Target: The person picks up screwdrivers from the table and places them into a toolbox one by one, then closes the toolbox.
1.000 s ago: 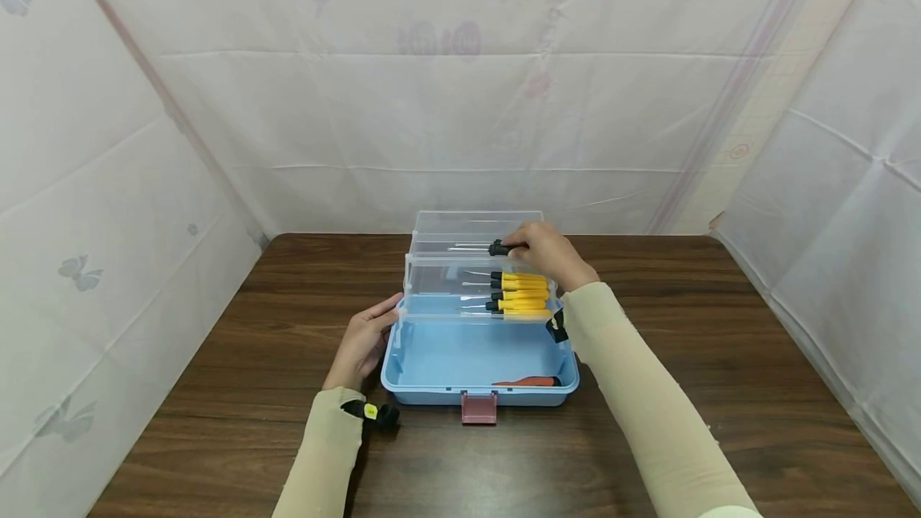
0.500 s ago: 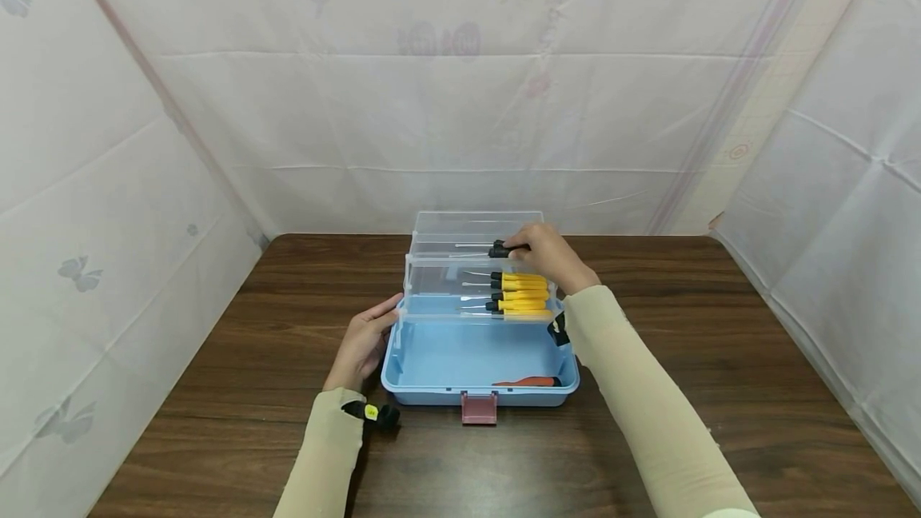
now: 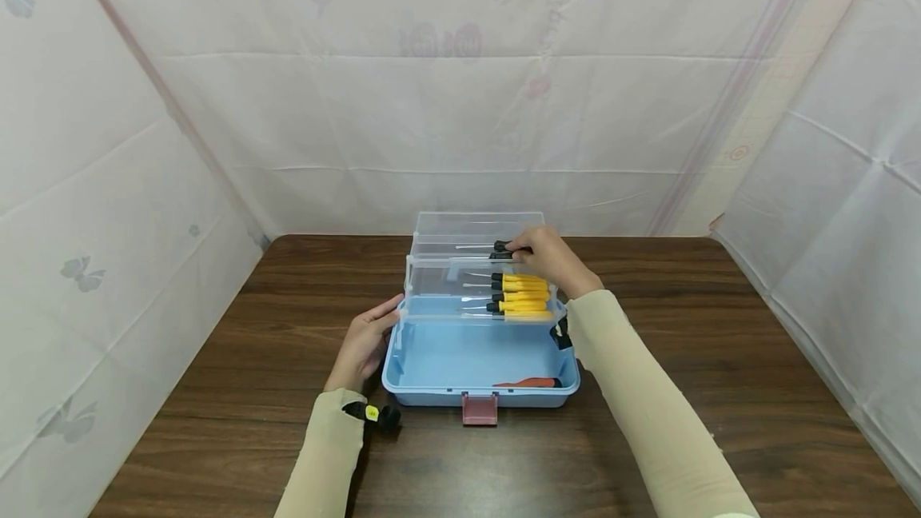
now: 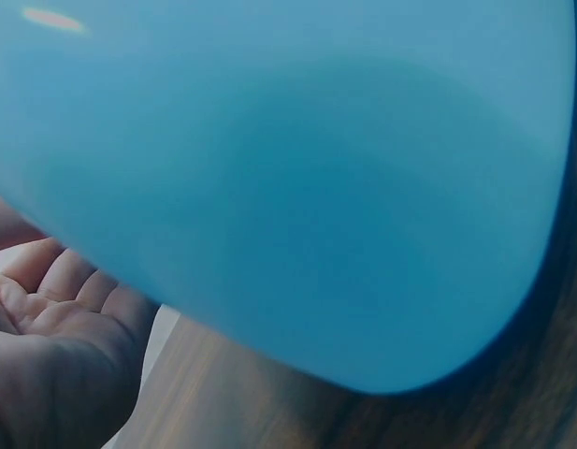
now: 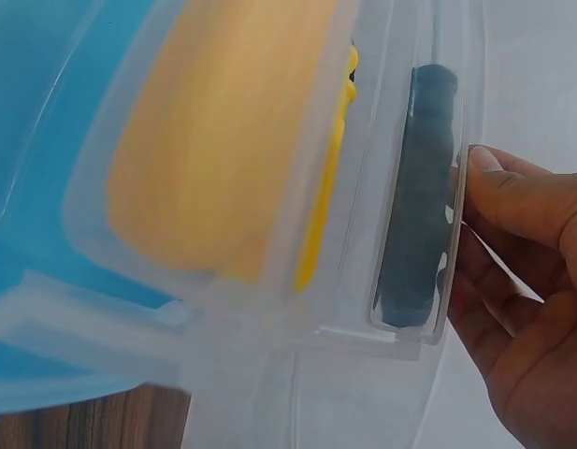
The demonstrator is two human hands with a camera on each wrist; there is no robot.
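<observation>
An open blue toolbox (image 3: 394, 360) stands on the wooden table, with clear tiered trays (image 3: 440, 278) folded out behind it. My right hand (image 3: 550, 258) reaches over the top tray (image 3: 460, 229) and pinches the end of a black-handled screwdriver (image 3: 502, 247) lying in it. In the right wrist view the black handle (image 5: 417, 206) shows through the clear wall, with my right hand's fingers (image 5: 522, 281) beside it. Several yellow-handled screwdrivers (image 3: 521, 294) lie in the lower tray. My left hand (image 3: 363, 340) rests with relaxed fingers against the box's left side (image 4: 316, 187).
An orange-handled tool (image 3: 528, 382) lies on the blue box's floor at the front right. A pink latch (image 3: 479, 408) hangs at the front edge. White sheets wall in the brown table (image 3: 719, 358) at the back and sides.
The black-handled screwdriver has shifted slightly to the right in the top tray with my right hand. The left hand has stayed where it was.
</observation>
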